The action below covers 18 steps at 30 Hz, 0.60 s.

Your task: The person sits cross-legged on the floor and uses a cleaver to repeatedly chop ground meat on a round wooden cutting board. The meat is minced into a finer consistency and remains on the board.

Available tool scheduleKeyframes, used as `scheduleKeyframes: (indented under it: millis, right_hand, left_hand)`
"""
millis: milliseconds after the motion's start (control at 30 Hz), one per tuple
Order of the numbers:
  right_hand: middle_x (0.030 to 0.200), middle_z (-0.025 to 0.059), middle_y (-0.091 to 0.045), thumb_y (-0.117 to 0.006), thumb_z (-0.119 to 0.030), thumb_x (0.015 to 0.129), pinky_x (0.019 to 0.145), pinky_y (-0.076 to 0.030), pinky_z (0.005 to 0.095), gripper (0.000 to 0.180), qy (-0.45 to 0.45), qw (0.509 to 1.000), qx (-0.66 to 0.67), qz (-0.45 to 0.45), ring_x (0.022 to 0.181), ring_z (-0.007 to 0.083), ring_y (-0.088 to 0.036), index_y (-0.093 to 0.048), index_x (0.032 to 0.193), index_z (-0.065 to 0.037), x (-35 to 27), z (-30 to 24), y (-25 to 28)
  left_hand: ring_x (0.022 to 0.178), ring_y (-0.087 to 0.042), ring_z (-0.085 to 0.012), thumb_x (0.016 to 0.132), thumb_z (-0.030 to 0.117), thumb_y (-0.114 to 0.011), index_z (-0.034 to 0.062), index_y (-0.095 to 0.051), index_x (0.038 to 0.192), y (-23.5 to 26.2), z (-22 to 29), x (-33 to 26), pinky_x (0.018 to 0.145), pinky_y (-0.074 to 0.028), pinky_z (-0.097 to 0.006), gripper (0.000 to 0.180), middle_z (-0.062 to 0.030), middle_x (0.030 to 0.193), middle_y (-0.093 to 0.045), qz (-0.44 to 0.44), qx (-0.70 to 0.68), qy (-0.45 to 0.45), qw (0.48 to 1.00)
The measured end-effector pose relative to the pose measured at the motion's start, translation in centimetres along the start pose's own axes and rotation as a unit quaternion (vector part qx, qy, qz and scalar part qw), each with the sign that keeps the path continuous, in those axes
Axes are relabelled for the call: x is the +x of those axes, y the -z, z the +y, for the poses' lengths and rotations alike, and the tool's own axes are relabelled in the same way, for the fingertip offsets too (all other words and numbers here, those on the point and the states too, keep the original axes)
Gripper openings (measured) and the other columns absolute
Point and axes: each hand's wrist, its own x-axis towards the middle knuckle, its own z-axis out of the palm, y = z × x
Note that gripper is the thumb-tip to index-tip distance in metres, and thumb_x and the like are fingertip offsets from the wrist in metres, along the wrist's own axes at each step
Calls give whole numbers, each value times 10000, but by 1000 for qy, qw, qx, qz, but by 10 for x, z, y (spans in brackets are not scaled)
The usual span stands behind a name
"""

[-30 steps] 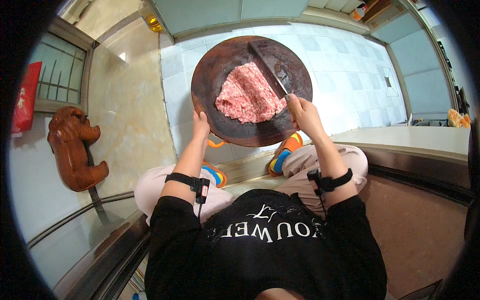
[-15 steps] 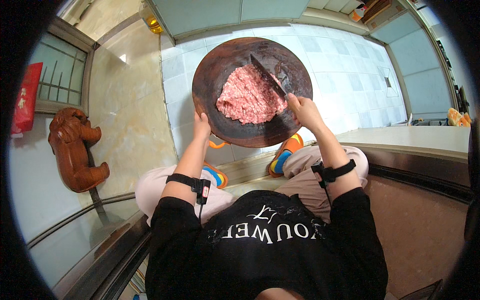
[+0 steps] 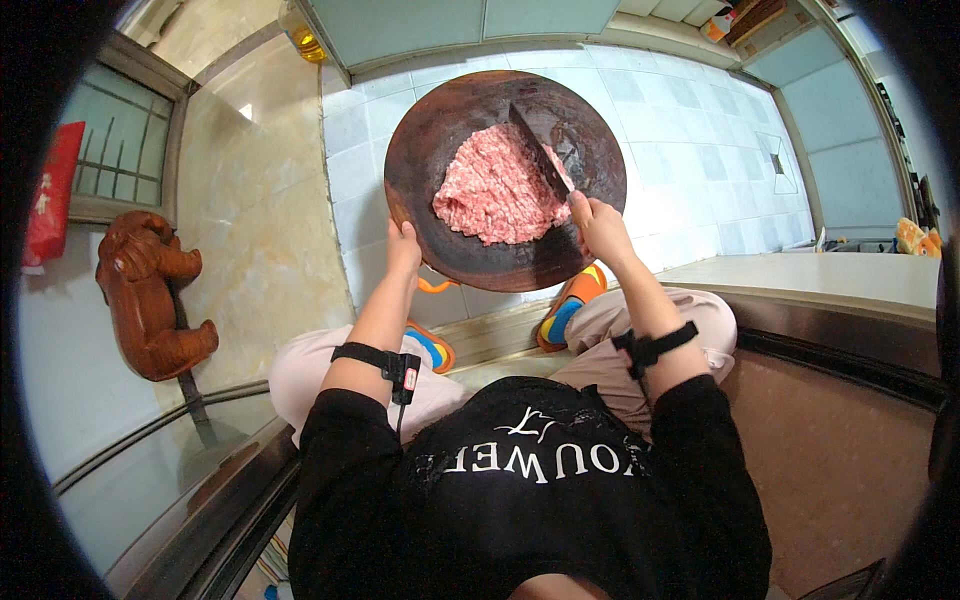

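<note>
Your right hand (image 3: 606, 232) is gripping a dark-bladed knife (image 3: 538, 152), left hand (image 3: 403, 250) holding a round dark-wood board (image 3: 432, 125); pink meat (image 3: 493, 190) is lying minced, remaining work unclear.

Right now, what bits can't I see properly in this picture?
In the head view:
Knife: its handle is mostly covered by the right hand.
Left hand: partly hidden by the chopping board.
Minced meat: its own top hides its underside.
Orange curved thing: partly hidden by the board.
Red package: cut off by the picture's dark rim.
</note>
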Motion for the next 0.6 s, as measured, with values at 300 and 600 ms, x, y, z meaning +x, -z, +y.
scheduleKeyframes:
  millis: [300, 600]
  right_hand:
    - [517, 41, -475, -391, -456, 904, 380, -373, 255, 499, -20, 999, 34, -11, 394, 112, -457, -545, 771, -1, -5, 4, -1]
    - [516, 30, -463, -376, -460, 909, 382, -370, 255, 506, -17, 1000, 24, -10, 394, 117, -451, -527, 735, -10, -9, 0, 1]
  left_hand:
    - [1201, -379, -265, 963, 182, -283, 81, -186, 1378, -2, 20, -16, 980, -319, -356, 438, -137, 1355, -338, -15, -3, 8, 1000]
    - [1204, -376, -270, 962, 181, -286, 67, -180, 1379, -1, 13, -8, 978, -313, -348, 445, -146, 1349, -348, -6, 5, 13, 1000]
